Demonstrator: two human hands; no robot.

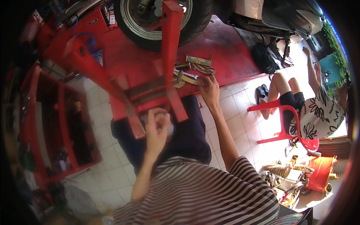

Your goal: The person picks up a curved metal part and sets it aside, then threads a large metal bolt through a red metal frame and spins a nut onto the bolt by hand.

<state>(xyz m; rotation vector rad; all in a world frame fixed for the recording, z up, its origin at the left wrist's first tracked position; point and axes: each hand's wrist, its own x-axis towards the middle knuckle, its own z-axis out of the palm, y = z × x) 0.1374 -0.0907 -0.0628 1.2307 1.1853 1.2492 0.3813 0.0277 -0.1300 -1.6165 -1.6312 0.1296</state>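
Observation:
My left hand [156, 129] is raised in front of my lap with its fingers curled, smeared by motion. Something pale shows beside its fingers, too blurred to name. Farther forward, my right hand [210, 90] is at the near edge of a red platform [230, 56], fingers bent inward. Its fingertips meet the end of a curved, pale yellowish piece [186, 78]; whether they grip it is unclear. Around that piece lie several worn metal parts, among them a flat plate [198, 60]. A red metal frame [171, 48] rises between my hands and the platform.
A motorcycle wheel [197, 28] stands on the platform, with a motorcycle body [270, 15] to its right. A red shelf unit [67, 123] is at left. At right, a person [318, 112] sits on a red chair [296, 112]; metal parts [287, 172] are piled nearby.

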